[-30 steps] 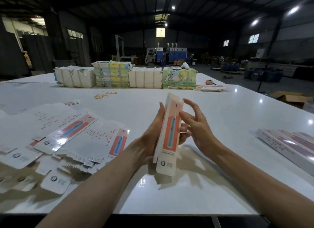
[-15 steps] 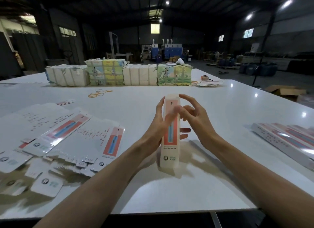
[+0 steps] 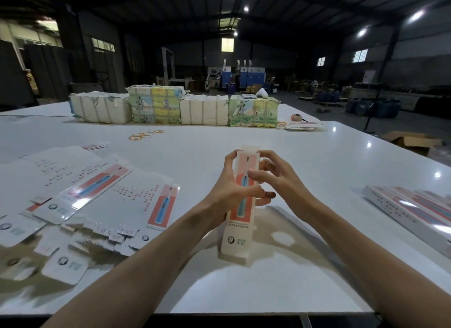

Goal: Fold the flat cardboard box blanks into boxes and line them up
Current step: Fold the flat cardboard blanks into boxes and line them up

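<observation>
swung face-on since a second ago, the box stands tall above the tabletop's near edge. flat blanks fan along the left edge. left hand curls its fingers round the box's left side. right hand pinches the upper right corner, thumb across the front. top flap pokes up just beyond those fingertips, long axis upright, so the right hand looks nearer for the tuck. finished boxes line the right edge.

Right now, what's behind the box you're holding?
The left hand wraps behind the box; its fingertips show past the right edge. The box's back face is hidden.
</observation>
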### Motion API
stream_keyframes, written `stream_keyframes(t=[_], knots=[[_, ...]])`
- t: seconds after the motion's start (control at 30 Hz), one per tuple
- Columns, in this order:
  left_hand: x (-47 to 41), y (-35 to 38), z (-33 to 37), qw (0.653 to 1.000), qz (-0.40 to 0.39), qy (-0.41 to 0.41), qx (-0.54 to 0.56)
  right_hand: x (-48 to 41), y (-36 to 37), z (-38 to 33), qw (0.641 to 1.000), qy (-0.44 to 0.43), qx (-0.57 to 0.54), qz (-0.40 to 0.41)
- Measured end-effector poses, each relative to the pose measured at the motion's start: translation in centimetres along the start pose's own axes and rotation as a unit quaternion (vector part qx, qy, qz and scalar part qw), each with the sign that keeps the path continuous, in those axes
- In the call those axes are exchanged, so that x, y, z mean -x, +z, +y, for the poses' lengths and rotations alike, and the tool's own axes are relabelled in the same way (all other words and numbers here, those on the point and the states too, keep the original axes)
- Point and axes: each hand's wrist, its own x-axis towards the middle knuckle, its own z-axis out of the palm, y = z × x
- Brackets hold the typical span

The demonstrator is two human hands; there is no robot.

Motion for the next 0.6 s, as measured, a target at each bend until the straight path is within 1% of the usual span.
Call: stream_keyframes(t=[0.07,0.1,0.17,0.23,0.33,0.5,0.6], knots=[[0.0,-0.1,0.0,1.0,0.001,-0.003,0.001,-0.1,0.1,0.3,1.0,-0.001,0.003,0.001],[0.0,-0.1,-0.1,1.0,-0.002,-0.005,-0.001,-0.2,0.2,0.5,1.0,0.001,-0.007,0.016],[0.0,-0.1,0.0,1.0,-0.015,-0.011,-0.02,-0.7,0.0,0.9,0.996,0.021,-0.043,0.074],[0.1,0.1,0.0,0.998,-0.05,-0.013,-0.021,-1.1,-0.6,1.2,0.991,0.037,-0.055,0.115],[0.4,0.4,0.1,0.996,-0.086,-0.021,-0.014,-1.2,-1.3,1.6,0.993,0.025,-0.015,0.111],[0.6,0.4,0.5,0.994,-0.103,-0.021,-0.035,-1.0,-1.4,1.4,0.991,-0.041,0.045,0.12],[0.7,0.3,0.6,0.994,-0.102,-0.029,-0.039,-0.9,-1.2,1.1,0.989,-0.047,0.066,0.122]])
